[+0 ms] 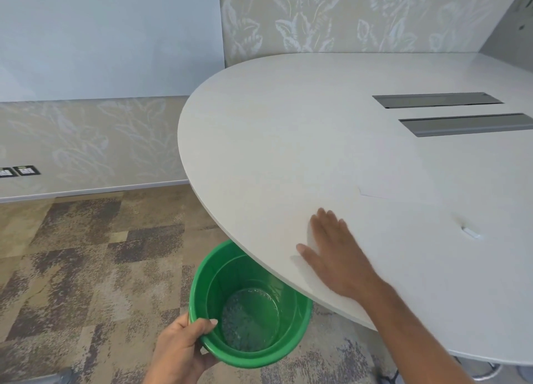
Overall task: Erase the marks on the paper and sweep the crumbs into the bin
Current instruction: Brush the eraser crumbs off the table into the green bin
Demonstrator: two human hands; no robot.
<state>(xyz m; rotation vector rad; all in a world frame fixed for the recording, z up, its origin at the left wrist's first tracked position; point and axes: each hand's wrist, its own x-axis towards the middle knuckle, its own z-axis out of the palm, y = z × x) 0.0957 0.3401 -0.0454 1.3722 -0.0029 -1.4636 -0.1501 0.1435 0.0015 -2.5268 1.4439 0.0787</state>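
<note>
R hand (337,254) flat, fingers straight, on table (288,124) nr edge for sweeping; L hand (178,352) gripping bin (253,357), lower centre, as catcher.

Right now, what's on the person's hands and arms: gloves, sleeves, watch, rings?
Nothing worn. Left hand and right hand are bare, no gloves or rings visible. The right forearm is bare to the frame edge: no sleeve, watch or band.

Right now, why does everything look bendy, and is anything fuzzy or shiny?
Head view: the wide lens likely bends lines on the wall; soft even light, only a faint shadow beside the right hand; a sheen inside the bin; the paper barely shows on the pale table.
</note>
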